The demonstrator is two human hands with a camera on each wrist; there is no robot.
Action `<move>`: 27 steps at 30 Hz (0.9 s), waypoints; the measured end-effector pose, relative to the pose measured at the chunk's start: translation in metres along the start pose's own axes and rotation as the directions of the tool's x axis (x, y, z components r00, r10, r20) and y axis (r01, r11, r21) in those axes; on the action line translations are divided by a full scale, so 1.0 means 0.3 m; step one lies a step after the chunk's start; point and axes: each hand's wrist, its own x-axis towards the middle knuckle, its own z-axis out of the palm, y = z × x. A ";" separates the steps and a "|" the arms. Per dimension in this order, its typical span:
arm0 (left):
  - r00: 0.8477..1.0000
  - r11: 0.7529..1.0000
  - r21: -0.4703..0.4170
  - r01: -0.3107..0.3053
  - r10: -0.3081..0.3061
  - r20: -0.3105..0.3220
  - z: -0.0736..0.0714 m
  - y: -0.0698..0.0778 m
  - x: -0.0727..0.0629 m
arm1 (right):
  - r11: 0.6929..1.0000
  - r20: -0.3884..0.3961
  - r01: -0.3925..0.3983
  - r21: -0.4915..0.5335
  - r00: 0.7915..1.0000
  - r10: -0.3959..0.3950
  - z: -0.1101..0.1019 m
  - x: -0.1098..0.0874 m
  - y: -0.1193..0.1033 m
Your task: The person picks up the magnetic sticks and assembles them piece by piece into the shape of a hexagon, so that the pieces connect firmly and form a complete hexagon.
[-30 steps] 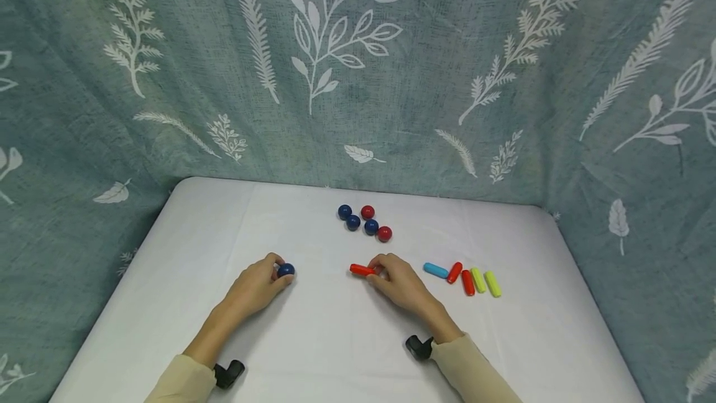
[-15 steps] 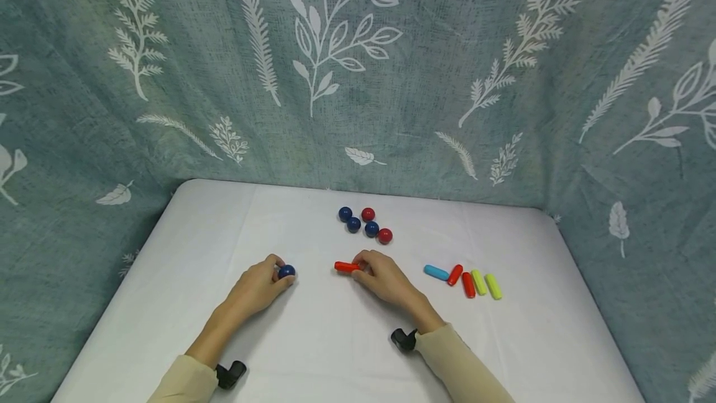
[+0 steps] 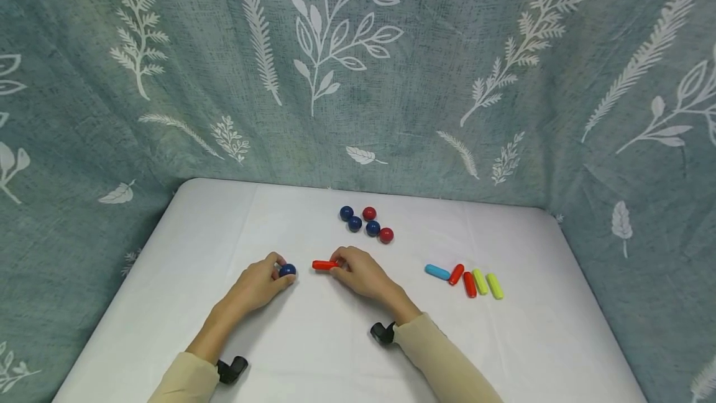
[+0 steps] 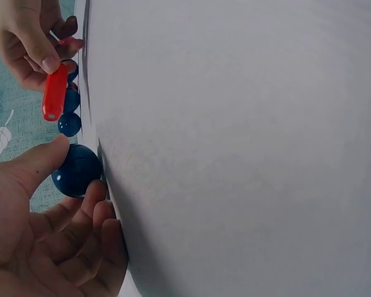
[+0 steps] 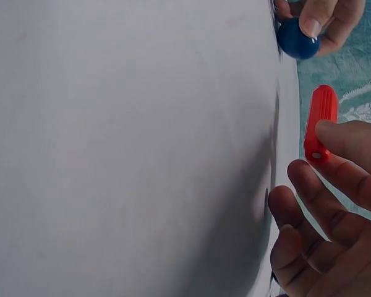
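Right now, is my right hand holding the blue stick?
No, your right hand pinches a red stick, and the blue stick lies on the table.

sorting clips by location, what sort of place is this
Probably a staged filming corner indoors: a white table, a leaf-print curtain hanging behind it, and wrist cameras on the person.

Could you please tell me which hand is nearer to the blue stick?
Right. The right hand is left of the blue stick, apart from it; the left hand is farther left.
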 end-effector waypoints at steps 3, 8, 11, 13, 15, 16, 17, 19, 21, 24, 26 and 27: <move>1.000 1.000 0.002 0.002 -0.002 0.003 0.000 -0.001 0.002 | 1.000 0.003 -0.007 -0.014 1.000 0.007 0.013 0.013 -0.009; 1.000 1.000 -0.004 0.004 -0.004 0.009 0.001 -0.002 0.005 | 1.000 0.011 -0.012 -0.026 1.000 0.013 0.029 0.025 -0.020; 1.000 1.000 -0.007 0.004 -0.004 0.014 0.001 -0.003 0.005 | 1.000 0.024 0.004 -0.031 1.000 -0.004 0.036 0.031 -0.028; 1.000 1.000 -0.008 0.002 -0.001 0.014 0.001 -0.003 0.004 | 0.999 0.030 0.020 -0.039 0.999 -0.019 0.041 0.036 -0.032; 1.000 1.000 -0.009 -0.003 0.003 0.012 0.001 -0.002 0.005 | 0.998 0.033 0.034 -0.050 0.999 -0.032 0.045 0.041 -0.034; 1.000 1.000 -0.010 -0.004 0.004 0.012 0.001 -0.003 0.005 | 0.998 0.033 0.040 -0.058 0.999 -0.038 0.048 0.044 -0.034; 1.000 1.000 -0.010 -0.006 0.006 0.012 0.001 -0.003 0.005 | 0.997 0.032 0.047 -0.067 0.998 -0.045 0.050 0.045 -0.035; 1.000 1.000 -0.009 -0.006 0.006 0.013 0.001 -0.002 0.005 | 0.995 0.029 0.056 -0.086 0.998 -0.054 0.054 0.047 -0.038; 1.000 1.000 -0.006 -0.006 0.006 0.013 0.002 -0.003 0.004 | 0.992 0.026 0.065 -0.105 0.998 -0.063 0.058 0.048 -0.040; 1.000 1.000 -0.004 -0.005 0.005 0.011 0.003 -0.004 0.004 | 0.990 0.025 0.067 -0.126 0.998 -0.064 0.062 0.049 -0.047; 1.000 1.000 -0.005 -0.006 0.006 0.010 0.004 -0.007 0.005 | 0.990 0.029 0.058 -0.131 0.998 -0.055 0.062 0.049 -0.052; 1.000 1.000 -0.008 -0.006 0.006 0.010 0.005 -0.007 0.004 | 0.990 0.029 0.054 -0.131 0.998 -0.050 0.063 0.050 -0.055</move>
